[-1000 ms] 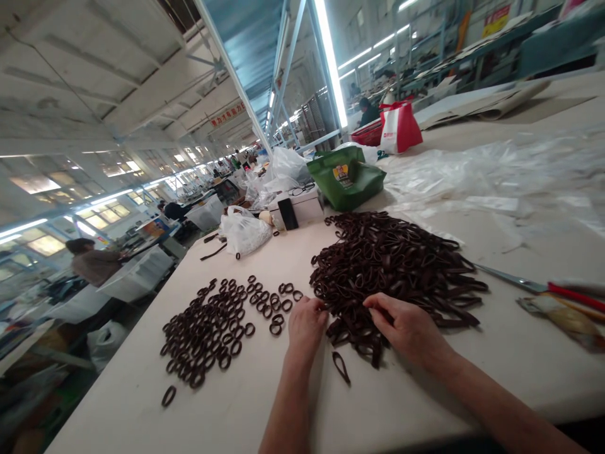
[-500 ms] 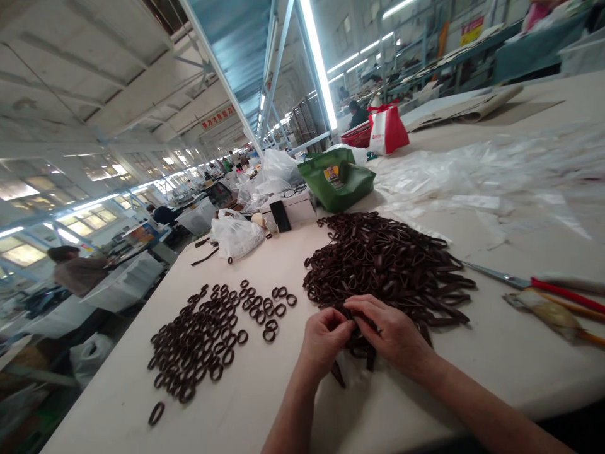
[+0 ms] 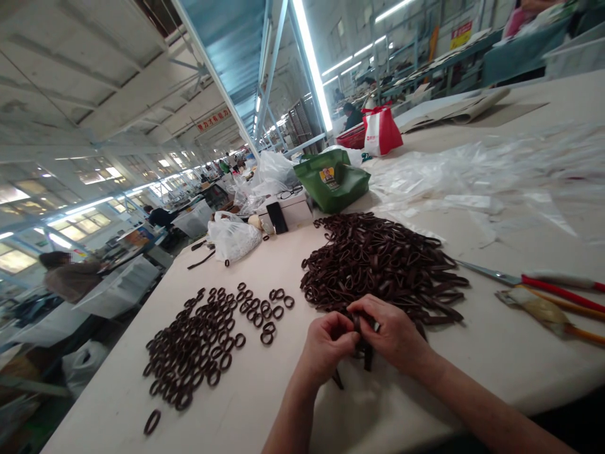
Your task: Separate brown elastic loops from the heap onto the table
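Note:
My left hand (image 3: 326, 343) and my right hand (image 3: 390, 331) meet at the near edge of a heap of dark brown leather strip loops (image 3: 378, 258). Both hands are closed, fingertips pinching a dark brown leather strip (image 3: 358, 325) between them. Fingers hide much of that strip. Other strip ends hang or lie just below the hands on the table. To the left, a spread of small dark brown rings (image 3: 198, 347) covers part of the pale tabletop (image 3: 250, 403), with one ring (image 3: 152, 422) apart near the left edge.
Scissors with red handles (image 3: 543, 282) and a tool with orange handles (image 3: 558, 315) lie at right. Behind the heap stand a green bag (image 3: 335, 183), a phone (image 3: 276, 217) and a white plastic bag (image 3: 234, 236). Clear plastic sheets (image 3: 472, 170) cover the back right. A person (image 3: 70, 277) sits at far left.
My hands have drawn slightly apart at the fingertips, showing more of the strip between them. The whole view has shifted a little; the heap and rings look the same.

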Motion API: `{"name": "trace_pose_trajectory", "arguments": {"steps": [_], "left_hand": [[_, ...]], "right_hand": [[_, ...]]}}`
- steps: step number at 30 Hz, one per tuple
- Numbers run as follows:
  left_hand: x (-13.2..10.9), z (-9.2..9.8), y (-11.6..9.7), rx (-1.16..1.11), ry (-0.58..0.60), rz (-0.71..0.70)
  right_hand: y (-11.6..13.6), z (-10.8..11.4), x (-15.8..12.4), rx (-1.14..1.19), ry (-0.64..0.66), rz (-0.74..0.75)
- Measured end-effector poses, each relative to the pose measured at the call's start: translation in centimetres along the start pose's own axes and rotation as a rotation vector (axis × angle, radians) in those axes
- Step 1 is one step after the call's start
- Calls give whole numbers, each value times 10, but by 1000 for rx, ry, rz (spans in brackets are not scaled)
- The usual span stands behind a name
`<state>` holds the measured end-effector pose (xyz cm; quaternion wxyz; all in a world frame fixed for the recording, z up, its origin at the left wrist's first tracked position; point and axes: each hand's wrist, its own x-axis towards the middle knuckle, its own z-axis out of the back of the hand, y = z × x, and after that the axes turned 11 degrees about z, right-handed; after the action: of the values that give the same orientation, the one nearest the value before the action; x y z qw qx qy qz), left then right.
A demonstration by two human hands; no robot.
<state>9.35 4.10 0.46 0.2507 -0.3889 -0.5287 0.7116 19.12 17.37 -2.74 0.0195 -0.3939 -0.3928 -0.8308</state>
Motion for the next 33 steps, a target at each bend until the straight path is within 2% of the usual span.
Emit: {"name": "trace_pose_trajectory", "arguments": {"steps": [2, 5, 9, 14, 17, 24, 29, 33], "left_hand": [[2, 3, 2, 23, -62, -12], [6, 10, 4, 8, -162, -12], [8, 15, 5, -27, -235, -37], [5, 12, 6, -33, -202, -98], [2, 6, 9, 58, -188, -131], [0, -3, 20, 418, -335, -232], [0, -5, 19, 505, -449, -263], [1, -7, 19, 542, -488, -293]], "right_hand": [[2, 3, 1, 22, 7, -58], [9, 11, 5, 133, 105, -104], [16, 16, 10, 237, 199, -52], [15, 10, 8, 190, 174, 21], [15, 6, 3, 78, 141, 8], [16, -5, -4, -141, 45, -141], [14, -9, -3, -202, 15, -265], [12, -8, -1, -171, 39, -314]]}}
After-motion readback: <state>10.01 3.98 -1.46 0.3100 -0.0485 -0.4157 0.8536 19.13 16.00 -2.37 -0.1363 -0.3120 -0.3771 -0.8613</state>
